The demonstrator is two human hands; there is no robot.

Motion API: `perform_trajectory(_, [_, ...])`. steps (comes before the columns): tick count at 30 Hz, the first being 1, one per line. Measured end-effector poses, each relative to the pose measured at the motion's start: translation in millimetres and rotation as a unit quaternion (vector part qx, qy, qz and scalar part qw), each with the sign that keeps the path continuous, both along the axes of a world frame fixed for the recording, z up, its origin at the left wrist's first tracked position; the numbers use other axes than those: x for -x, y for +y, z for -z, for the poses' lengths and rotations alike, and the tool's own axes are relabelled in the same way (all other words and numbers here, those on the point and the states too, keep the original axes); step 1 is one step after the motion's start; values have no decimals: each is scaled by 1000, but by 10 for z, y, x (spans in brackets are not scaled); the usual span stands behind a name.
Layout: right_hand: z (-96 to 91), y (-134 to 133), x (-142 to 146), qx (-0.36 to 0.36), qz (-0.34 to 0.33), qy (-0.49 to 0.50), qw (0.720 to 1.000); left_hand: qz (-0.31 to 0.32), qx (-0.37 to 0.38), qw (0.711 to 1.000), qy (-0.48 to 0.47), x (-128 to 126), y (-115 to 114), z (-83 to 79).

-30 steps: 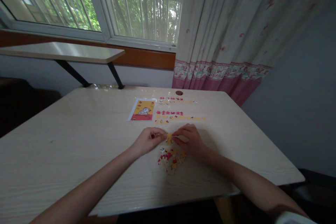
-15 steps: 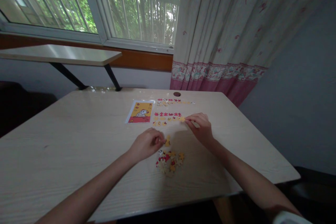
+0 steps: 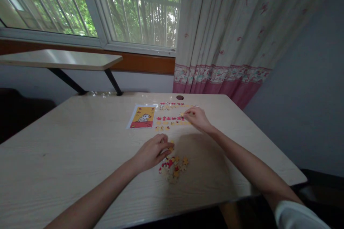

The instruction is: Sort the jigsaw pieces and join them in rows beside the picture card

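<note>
My right hand (image 3: 199, 118) reaches over the rows of puzzle pieces, thumb and fingertips pinched on a yellow puzzle piece (image 3: 182, 115). Closer to me, my left hand (image 3: 153, 153) has its thumb and index finger at another yellow piece (image 3: 171, 146), partly covered by the fingers. Just below it lies a loose heap of puzzle pieces (image 3: 174, 169) in yellow, red and pale colours. Beyond the hands are a row of red pieces (image 3: 168, 118) and rows of yellow pieces (image 3: 162, 128), laid out separately.
A picture sheet (image 3: 142, 117) with a white animal on yellow and red lies left of the rows. Further back are more small pieces (image 3: 172, 104) and a round hole (image 3: 180, 97) in the table (image 3: 88, 150). A raised shelf (image 3: 80, 59) stands at back left.
My right hand has moved away from me with a yellow piece, from the yellow row to above the red row. My left fingers have stretched over the nearer yellow piece.
</note>
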State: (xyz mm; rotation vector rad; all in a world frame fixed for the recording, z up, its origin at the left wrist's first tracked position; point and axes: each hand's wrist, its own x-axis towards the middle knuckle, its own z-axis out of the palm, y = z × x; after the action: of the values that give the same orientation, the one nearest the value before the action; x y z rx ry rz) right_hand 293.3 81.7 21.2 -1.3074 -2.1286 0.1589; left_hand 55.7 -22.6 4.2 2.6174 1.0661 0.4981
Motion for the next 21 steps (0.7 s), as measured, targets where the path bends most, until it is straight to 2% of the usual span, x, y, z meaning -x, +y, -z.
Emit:
perform_trajectory(4, [70, 388, 193, 60, 45, -45, 996, 13, 7, 1000, -2, 37, 7, -12])
perform_trajectory(8, [148, 589, 361, 111, 61, -73, 989, 22, 10, 1000, -19, 83, 24, -10])
perform_trajectory(12, [182, 663, 421, 127, 82, -89, 985, 5, 0, 1000, -31, 78, 27, 2])
perform_trajectory(17, [156, 692, 440, 121, 91, -102, 983, -73, -31, 997, 4, 62, 24, 12])
perform_trajectory(21, [111, 564, 444, 77, 69, -96, 990, -45, -48, 997, 34, 74, 21, -8])
